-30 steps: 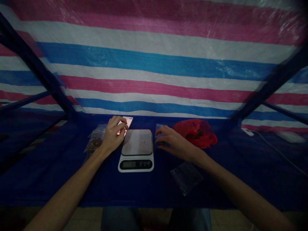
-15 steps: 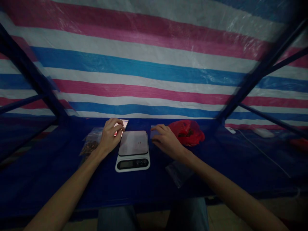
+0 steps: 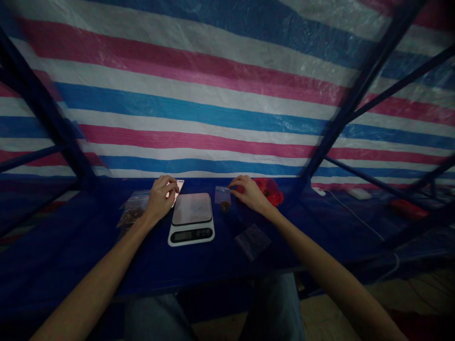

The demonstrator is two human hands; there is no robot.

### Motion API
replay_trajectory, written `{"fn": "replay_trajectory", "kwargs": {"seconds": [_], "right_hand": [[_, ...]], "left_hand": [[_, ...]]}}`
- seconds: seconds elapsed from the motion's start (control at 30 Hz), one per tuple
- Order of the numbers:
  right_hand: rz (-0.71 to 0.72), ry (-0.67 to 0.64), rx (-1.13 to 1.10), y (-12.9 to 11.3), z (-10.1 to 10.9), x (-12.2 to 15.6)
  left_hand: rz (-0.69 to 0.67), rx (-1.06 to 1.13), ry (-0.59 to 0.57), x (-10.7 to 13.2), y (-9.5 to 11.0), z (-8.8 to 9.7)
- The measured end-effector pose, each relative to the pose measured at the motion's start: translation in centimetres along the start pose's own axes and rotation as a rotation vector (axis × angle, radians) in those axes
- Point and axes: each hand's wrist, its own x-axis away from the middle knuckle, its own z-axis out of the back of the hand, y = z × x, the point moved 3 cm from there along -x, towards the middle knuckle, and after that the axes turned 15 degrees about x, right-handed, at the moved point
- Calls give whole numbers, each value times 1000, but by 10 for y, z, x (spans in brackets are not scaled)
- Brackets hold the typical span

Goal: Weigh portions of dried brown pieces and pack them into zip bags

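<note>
A white digital scale (image 3: pixel 192 218) stands on the dark blue table (image 3: pixel 71 246) in front of me. My left hand (image 3: pixel 159 199) curls over a lit phone (image 3: pixel 177 188) just left of the scale, fingers bent on its screen. My right hand (image 3: pixel 249 192) pinches the top of a small clear zip bag (image 3: pixel 222 196) with a dark bit inside, lifted just right of the scale. A red plastic bag (image 3: pixel 270 189) lies behind that hand.
A clear bag of brown pieces (image 3: pixel 133 210) lies left of my left hand. Another small clear bag (image 3: pixel 252 240) rests near the table's front edge. A white cable and adapter (image 3: pixel 341 199) run along the right. Dark metal frame bars and a striped tarp (image 3: pixel 213 109) stand behind.
My right hand has picked the small clear bag up off the table and holds it upright beside the scale. The view has tilted and shifted; my left hand stays on the phone.
</note>
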Motion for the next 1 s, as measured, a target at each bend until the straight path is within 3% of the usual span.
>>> {"fn": "replay_trajectory", "kwargs": {"seconds": [0.13, 0.3, 0.47, 0.63, 0.83, 1.0], "right_hand": [[36, -1, -182, 4, 11, -8], [125, -62, -295, -1, -20, -4], [182, -90, -20, -21, -48, 7], [96, -136, 194, -33, -56, 23], [101, -221, 245, -34, -73, 29], [117, -168, 186, -34, -76, 28]], "left_hand": [[-11, 5, 2, 0, 2, 0], [-4, 36, -21, 0, 8, -3], [-41, 18, -83, 1, 17, -9], [-78, 1, -175, -1, 30, -16], [-108, 67, -231, 5, 44, -28], [-113, 96, -250, 10, 43, -29]]}}
